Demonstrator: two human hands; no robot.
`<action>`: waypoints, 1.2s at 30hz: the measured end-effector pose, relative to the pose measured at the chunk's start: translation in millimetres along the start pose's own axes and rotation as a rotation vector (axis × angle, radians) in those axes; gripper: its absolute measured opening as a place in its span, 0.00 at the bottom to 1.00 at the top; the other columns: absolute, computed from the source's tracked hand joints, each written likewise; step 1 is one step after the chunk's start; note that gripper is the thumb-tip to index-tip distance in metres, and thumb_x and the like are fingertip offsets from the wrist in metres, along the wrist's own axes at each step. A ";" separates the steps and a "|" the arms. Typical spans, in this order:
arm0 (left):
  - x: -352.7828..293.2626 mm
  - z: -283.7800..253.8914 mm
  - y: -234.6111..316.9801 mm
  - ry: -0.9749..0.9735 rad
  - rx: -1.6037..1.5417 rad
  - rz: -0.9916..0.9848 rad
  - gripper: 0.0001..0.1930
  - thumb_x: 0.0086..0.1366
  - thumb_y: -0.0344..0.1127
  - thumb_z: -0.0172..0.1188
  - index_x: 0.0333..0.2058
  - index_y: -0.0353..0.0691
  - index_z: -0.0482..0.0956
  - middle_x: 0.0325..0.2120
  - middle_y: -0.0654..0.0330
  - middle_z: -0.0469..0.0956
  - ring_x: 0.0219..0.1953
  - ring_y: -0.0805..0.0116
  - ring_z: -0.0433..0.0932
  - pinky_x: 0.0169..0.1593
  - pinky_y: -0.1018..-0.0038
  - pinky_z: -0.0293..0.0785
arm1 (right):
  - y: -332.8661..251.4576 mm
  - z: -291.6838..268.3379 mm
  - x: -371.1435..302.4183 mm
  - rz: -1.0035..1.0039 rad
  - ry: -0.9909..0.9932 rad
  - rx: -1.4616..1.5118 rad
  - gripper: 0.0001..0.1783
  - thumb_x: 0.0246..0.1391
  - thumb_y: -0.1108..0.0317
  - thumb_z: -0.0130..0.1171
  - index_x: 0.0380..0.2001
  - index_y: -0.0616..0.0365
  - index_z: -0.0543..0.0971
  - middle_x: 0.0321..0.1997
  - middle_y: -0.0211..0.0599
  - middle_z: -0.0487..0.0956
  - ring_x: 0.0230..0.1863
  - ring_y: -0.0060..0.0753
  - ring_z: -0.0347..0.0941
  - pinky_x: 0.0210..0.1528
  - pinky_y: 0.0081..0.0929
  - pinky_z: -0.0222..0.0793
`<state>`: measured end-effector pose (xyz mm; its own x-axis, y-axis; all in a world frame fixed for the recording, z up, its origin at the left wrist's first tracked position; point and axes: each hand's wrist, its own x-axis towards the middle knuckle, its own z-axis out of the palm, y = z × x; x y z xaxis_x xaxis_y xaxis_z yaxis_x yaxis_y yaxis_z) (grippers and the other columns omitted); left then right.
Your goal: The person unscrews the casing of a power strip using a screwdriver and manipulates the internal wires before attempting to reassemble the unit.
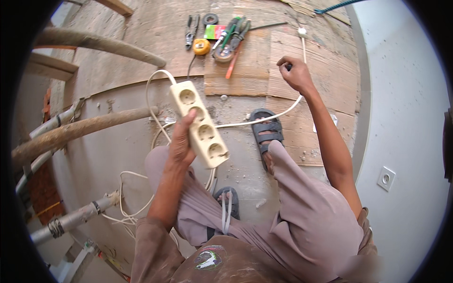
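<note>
A cream power strip (pixel 198 137) with a row of round sockets lies tilted in my left hand (pixel 181 137). My fingers wrap its side and the thumb presses onto one socket. White cable (pixel 163 73) loops from its far end. Out to the right, above the cardboard, my right hand (pixel 295 74) is closed round something small and dark, mostly hidden by the fingers. Past that hand runs a white cord (pixel 304 49) with a white plug-like end (pixel 302 32).
Ahead on cardboard (pixel 245 85) lie several screwdrivers (pixel 236 33), pliers (pixel 189 35), a yellow tape measure (pixel 201 46) and black tape (pixel 210 19). Wooden poles (pixel 85 128) and metal pipes (pixel 75 216) stand left. A wall socket (pixel 386 178) is on the right wall (pixel 406 118).
</note>
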<state>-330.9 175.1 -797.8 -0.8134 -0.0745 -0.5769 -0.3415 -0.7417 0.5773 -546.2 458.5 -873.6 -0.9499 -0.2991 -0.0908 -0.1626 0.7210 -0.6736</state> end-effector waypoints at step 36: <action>11.1 -0.6 -0.2 -0.305 -0.201 0.090 0.40 0.65 0.62 0.47 0.66 0.42 0.49 0.38 0.57 0.69 0.36 0.66 0.72 0.41 0.65 0.75 | 71.1 74.3 19.9 -0.174 0.020 -0.520 0.07 0.52 0.67 0.52 0.31 0.56 0.77 0.34 0.43 0.76 0.38 0.49 0.76 0.38 0.45 0.74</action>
<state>-339.5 174.0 -804.6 -0.9491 0.0341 -0.3130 -0.1876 -0.8597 0.4750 -556.8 457.4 -977.8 -0.9015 -0.4328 0.0068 -0.4231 0.8777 -0.2251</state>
